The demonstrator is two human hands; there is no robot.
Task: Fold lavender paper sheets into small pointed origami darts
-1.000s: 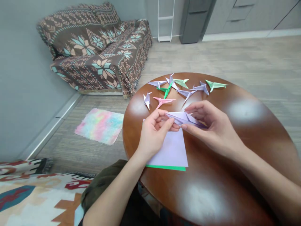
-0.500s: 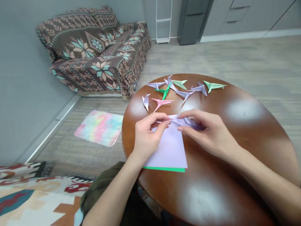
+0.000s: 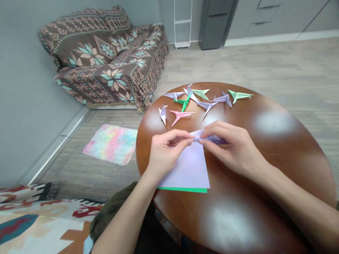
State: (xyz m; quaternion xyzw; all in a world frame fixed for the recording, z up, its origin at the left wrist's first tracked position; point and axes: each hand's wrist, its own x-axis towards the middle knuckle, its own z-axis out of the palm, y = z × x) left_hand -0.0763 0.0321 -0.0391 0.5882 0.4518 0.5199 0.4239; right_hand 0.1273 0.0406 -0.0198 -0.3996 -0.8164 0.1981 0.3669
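Between my two hands is a folded piece of lavender origami paper point(image 3: 197, 134), partly hidden by the fingers. My left hand point(image 3: 169, 148) pinches its left end between thumb and forefinger. From the other side, my right hand point(image 3: 229, 143) closes thumb and fingers round the longer part, which shows under the palm. Below the hands lies a stack of square paper sheets point(image 3: 186, 171), lavender on top with a green edge sticking out at the front. Just beyond the hands rests a pink origami crane point(image 3: 181, 115), with a lavender origami crane point(image 3: 162, 114) to its left.
Several more folded cranes lie along the far side of the round brown table point(image 3: 265, 148), among them a green crane point(image 3: 184, 103) and a pale green crane point(image 3: 239, 95). A patterned sofa point(image 3: 113, 67) and a fluffy multicoloured rug point(image 3: 111, 144) are to the left.
My hands have drawn slightly closer together on the folded lavender paper, and its middle now shows less between the fingertips. The cranes and the stack of sheets stay in place.
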